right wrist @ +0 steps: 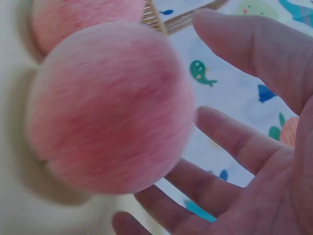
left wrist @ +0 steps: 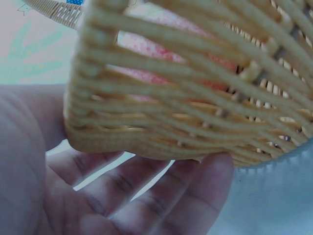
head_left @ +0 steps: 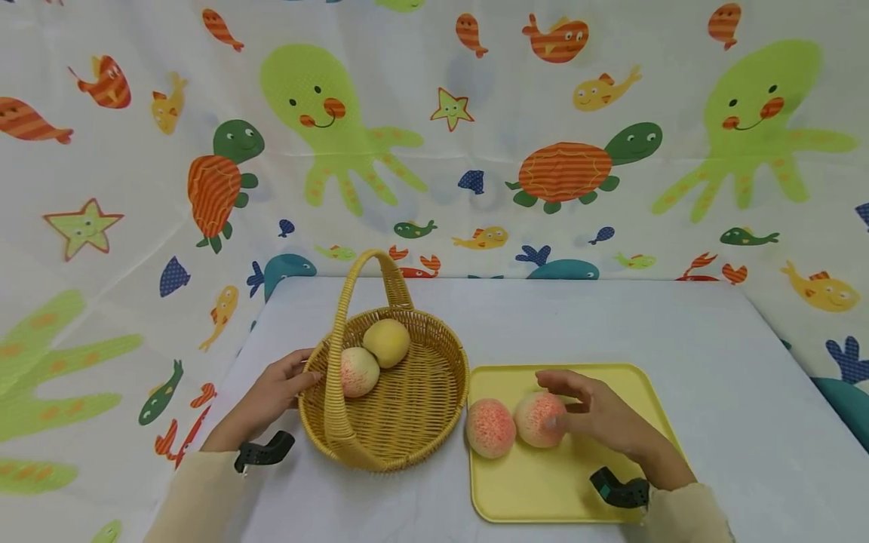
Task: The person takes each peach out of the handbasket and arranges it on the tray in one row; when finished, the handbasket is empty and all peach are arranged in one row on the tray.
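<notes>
My left hand (head_left: pixel 281 388) grips the left rim of a round wicker basket (head_left: pixel 414 396) with a tall arched handle, the thumb over the rim. In the left wrist view its fingers (left wrist: pixel 161 200) lie along the outside of the wicker. Inside the basket are a yellow peach (head_left: pixel 387 343) and a pale pink-speckled peach (head_left: pixel 358 373). My right hand (head_left: pixel 600 415) hovers at a pink peach (head_left: pixel 538 421) on the yellow tray (head_left: pixel 570 494). The right wrist view shows its fingers (right wrist: pixel 230 142) spread beside that peach. Another pink peach (head_left: pixel 490 428) sits to its left.
A white-covered table (head_left: pixel 543 317) carries the basket and tray, which stand side by side. Behind and at the sides hangs a cloth (head_left: pixel 400 98) printed with sea animals. The basket handle (head_left: pixel 337 377) arches above the left side of the basket.
</notes>
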Available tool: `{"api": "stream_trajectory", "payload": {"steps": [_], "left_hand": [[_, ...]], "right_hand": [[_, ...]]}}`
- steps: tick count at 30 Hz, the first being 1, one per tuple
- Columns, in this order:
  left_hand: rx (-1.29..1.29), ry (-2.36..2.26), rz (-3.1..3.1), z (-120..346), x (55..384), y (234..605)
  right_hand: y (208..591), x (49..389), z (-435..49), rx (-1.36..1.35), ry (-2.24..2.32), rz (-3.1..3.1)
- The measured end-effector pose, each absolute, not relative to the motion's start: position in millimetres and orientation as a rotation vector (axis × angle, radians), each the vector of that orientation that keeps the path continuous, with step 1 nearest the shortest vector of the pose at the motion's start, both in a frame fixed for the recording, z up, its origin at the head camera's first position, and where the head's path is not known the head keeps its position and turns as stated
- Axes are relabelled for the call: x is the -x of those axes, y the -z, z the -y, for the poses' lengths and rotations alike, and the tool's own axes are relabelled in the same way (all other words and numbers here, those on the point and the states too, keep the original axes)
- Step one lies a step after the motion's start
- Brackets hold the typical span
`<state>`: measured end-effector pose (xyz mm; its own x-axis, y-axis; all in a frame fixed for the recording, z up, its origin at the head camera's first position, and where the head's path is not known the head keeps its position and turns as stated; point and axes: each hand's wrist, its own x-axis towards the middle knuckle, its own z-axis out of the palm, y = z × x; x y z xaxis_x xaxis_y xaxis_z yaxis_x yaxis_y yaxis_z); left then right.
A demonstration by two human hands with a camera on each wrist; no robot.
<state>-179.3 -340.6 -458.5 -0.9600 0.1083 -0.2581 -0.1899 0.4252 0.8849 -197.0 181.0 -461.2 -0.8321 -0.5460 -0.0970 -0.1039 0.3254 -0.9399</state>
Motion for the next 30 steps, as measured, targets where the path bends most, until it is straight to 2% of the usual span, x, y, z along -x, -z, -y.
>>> {"api": "stream_trajectory", "payload": {"steps": [7,16,30], "left_hand": [[0.081,-1.542,-2.424,338.3,180.1,458.3],[0.088,-1.551,-2.41,340.3,179.8,458.3],[0.091,-1.567,-2.409,340.7,179.5,459.1]], "right_hand": [[434.4,212.9,-164.7,0.681,1.472,-2.331],[405.4,240.9,-102.0,0.814,1.433,-2.241],[399.5,268.3,-0.6,0.834,1.492,-1.936]]}}
